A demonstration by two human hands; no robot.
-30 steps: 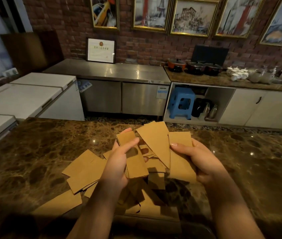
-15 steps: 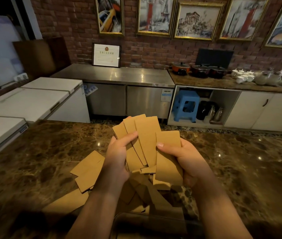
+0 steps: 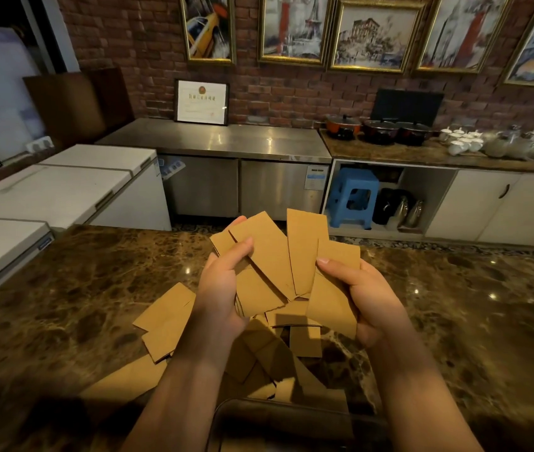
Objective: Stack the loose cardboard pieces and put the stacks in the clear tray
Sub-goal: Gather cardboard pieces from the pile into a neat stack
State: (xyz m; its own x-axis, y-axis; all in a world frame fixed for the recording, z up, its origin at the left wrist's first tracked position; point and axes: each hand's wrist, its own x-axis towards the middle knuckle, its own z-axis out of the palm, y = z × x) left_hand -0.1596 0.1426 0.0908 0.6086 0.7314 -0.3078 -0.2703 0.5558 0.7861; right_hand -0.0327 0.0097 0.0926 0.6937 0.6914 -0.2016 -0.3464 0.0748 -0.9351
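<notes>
Nearest the body, below both wrists, the rounded rim of the clear tray (image 3: 291, 406) shows at the bottom edge of the view; how much it holds I cannot tell. Just beyond it, under and to the left of the hands, loose cardboard pieces (image 3: 167, 318) lie overlapping on the brown marble counter (image 3: 63, 305). Above them both hands hold a ragged fan of cardboard (image 3: 278, 265) raised off the counter: the left hand (image 3: 223, 295) grips its lower left part, thumb curled over the front face, and the right hand (image 3: 363, 298) grips the piece on the right, thumb laid across its top edge and fingers behind. The pieces splay at different angles and are not squared up, so the likely trouble is one sliding out of the bottom of the fan back onto the pile if either grip loosens during tapping or aligning; a crooked stack may also catch the tray rim. Both forearms reach forward and slightly inward, palms turned toward each other. Far beyond the hands stand a steel worktop (image 3: 220, 141), a blue stool (image 3: 352, 197) and a brick wall with framed pictures (image 3: 370, 37).
</notes>
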